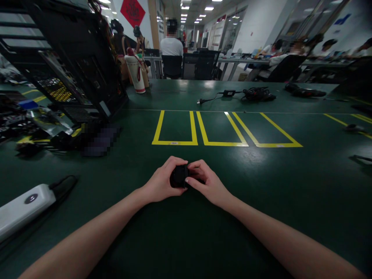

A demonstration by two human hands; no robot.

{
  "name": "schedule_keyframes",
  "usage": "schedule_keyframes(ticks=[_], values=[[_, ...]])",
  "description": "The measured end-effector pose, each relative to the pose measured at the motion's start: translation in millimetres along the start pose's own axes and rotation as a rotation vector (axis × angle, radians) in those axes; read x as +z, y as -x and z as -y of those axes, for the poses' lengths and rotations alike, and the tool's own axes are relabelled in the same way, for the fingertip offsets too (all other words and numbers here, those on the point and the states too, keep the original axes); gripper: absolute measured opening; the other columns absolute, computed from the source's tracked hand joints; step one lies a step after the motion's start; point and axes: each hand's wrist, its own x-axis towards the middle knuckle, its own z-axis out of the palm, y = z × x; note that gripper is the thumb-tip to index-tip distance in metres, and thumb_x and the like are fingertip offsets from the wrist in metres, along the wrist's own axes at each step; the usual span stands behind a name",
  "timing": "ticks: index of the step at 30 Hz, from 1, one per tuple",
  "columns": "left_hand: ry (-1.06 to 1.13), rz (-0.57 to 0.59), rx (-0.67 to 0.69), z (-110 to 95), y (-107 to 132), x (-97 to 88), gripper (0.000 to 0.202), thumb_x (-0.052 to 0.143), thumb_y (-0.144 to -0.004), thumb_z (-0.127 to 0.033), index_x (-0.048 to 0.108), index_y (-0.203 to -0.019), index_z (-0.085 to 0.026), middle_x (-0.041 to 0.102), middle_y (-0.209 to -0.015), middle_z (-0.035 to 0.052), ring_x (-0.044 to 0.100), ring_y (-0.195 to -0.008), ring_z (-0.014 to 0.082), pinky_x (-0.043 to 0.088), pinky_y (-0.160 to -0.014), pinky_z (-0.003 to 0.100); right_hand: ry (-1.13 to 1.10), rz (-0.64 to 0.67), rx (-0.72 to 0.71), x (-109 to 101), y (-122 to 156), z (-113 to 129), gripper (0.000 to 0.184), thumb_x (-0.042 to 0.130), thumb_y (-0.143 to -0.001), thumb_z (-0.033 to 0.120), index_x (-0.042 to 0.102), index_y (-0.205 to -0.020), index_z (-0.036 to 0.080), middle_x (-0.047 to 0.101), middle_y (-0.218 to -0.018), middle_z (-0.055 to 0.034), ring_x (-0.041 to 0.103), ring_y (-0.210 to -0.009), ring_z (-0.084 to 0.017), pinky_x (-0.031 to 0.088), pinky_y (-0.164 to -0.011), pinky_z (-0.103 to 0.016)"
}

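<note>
A small, dark black object (179,176) with a rounded body and a flat edge on its right is between my hands, just above or on the green tabletop (180,232). My left hand (161,181) is closed around it, the thumb on the near side and the fingers over the far side. From the right, my right hand (211,185) pinches at the flat edge with curled fingers and thumb. Too little detail shows in the dark to tell what kind of thing it is, and the fingers hide part of it.
Yellow tape outlines (174,143) mark the table ahead. A black computer case (87,66) leans at left, near a cup (135,73) and tangled parts. A white power strip (26,209) lies at lower left. A cable with adapter (229,93) lies beyond. People sit behind.
</note>
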Motion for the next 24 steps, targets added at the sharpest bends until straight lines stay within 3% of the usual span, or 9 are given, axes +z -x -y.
schedule_keyframes(ticks=[8,18,24], values=[[0.043,0.046,-0.022,-10.9,-0.1,-4.1,0.055,0.067,-0.069,-0.022,0.040,-0.117,-0.026,0.047,-0.113,0.0046,0.050,-0.104,0.0214,0.047,-0.085,0.035,0.053,0.019,-0.024,-1.1,0.7,1.2,0.028,0.056,-0.079,0.021,0.048,-0.106,0.023,0.051,-0.109,-0.0039,0.053,-0.103,-0.018,0.047,-0.090,-0.038],[0.059,-0.071,0.028,2.6,0.7,6.7,0.060,0.069,-0.066,-0.018,0.038,-0.117,-0.027,0.045,-0.119,0.0030,0.047,-0.110,0.0217,0.044,-0.091,0.038,0.015,0.048,-0.042,-1.2,-0.7,-0.9,0.029,0.056,-0.079,0.018,0.046,-0.105,0.025,0.050,-0.109,-0.0028,0.055,-0.102,-0.017,0.048,-0.089,-0.040],[0.042,-0.041,0.000,2.6,1.5,5.3,0.057,0.068,-0.066,-0.019,0.039,-0.115,-0.027,0.046,-0.114,0.0032,0.049,-0.105,0.0218,0.046,-0.087,0.038,0.038,0.052,-0.116,-1.7,0.6,-2.8,0.035,0.059,-0.075,0.013,0.046,-0.105,0.025,0.047,-0.108,-0.0024,0.051,-0.105,-0.017,0.046,-0.093,-0.039]])
